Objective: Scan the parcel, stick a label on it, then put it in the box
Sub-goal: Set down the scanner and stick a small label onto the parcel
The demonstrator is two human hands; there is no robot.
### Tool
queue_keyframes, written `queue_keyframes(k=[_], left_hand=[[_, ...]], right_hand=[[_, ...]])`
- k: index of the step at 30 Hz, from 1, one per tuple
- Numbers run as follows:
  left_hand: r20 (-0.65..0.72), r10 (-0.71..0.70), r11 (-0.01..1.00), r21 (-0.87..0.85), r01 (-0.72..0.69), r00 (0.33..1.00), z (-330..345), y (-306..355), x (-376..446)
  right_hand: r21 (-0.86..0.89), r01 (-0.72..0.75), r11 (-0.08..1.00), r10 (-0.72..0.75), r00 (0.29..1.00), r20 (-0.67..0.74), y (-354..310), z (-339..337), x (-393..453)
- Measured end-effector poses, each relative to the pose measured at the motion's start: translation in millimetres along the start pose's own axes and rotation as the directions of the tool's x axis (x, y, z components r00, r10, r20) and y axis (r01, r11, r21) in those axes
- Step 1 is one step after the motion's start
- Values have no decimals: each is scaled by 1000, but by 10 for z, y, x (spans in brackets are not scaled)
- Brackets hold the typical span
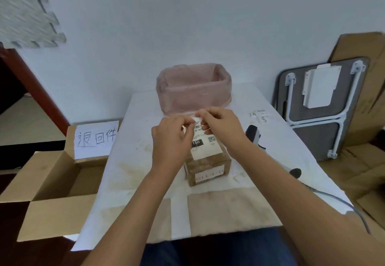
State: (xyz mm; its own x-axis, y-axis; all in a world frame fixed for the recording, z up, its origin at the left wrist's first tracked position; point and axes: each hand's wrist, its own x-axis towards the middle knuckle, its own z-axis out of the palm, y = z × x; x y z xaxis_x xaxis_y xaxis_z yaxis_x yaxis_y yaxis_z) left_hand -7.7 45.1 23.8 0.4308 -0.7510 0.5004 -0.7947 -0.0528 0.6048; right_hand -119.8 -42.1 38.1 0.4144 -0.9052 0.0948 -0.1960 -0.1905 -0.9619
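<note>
Brown cardboard, taped over and carrying a white shipping sheet, the parcel point(208, 159) is sitting near the middle of the surface point(133, 140), just beneath my hands. I am pinching a small white label point(196, 119) between the fingertips of my left hand point(171, 138) and my right hand point(221, 124), both closed on it above the parcel's far end; how much of it is touching the parcel I cannot tell. The scanner point(255, 135) is lying toward the right edge, apart from the parcel, with spare labels point(259, 116) farther back. A pink-lined bin point(193, 87) is standing at the far edge. The open box point(52, 180) with a handwritten sign point(95, 138) is sitting off the left edge.
</note>
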Motion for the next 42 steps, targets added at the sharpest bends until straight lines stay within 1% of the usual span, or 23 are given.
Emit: queue_keyframes(k=[3, 5, 9, 11, 15, 17, 20, 24, 27, 29, 33, 37, 40, 42], left_hand=[[-10, 105, 988, 118, -103, 994, 53, 25, -101], [-14, 149, 974, 172, -145, 989, 84, 31, -143], [29, 156, 973, 168, -159, 987, 114, 33, -197], [33, 117, 986, 120, -120, 993, 119, 17, -205], [37, -85, 994, -68, 88, 996, 100, -10, -172], [65, -127, 987, -91, 133, 990, 104, -21, -137], [71, -136, 988, -63, 141, 988, 141, -39, -91], [50, -124, 986, -107, 128, 991, 192, -76, -58], [92, -93, 995, -36, 97, 991, 242, -105, -59], [90, -69, 998, 1, 70, 994, 280, -116, -48], [73, -100, 995, 1, 100, 992, 326, -112, 3], [83, -206, 969, -124, 216, 975, 385, -139, 53], [151, -336, 909, -206, 362, 930, 416, -157, 88], [182, -390, 879, -219, 423, 903, 431, -171, 94]], right_hand=[[12, -15, 1000, 15, 1000, -28, 27, -39, -99], [-2, -29, 1000, 29, 999, -34, 68, -58, -136], [3, -55, 998, 55, 997, -47, 155, -86, -156], [7, -68, 998, 68, 996, -54, 195, -99, -153], [-59, -51, 997, 48, 998, -42, 259, -114, -130], [-86, -40, 995, 37, 999, -28, 280, -105, -115], [-112, -32, 993, 29, 999, -26, 311, -86, -101], [-135, -27, 990, 20, 999, -50, 346, -73, -83], [-151, -22, 988, 15, 999, -46, 372, -66, -53], [-160, -17, 987, 13, 1000, -25, 381, -53, -33], [-165, -3, 986, 2, 1000, -9, 398, -56, 7], [-167, 1, 986, -1, 1000, 0, 440, -79, 48], [-193, 2, 981, 1, 1000, 17, 453, -89, 97], [-234, 0, 972, 9, 999, 36, 452, -96, 131]])
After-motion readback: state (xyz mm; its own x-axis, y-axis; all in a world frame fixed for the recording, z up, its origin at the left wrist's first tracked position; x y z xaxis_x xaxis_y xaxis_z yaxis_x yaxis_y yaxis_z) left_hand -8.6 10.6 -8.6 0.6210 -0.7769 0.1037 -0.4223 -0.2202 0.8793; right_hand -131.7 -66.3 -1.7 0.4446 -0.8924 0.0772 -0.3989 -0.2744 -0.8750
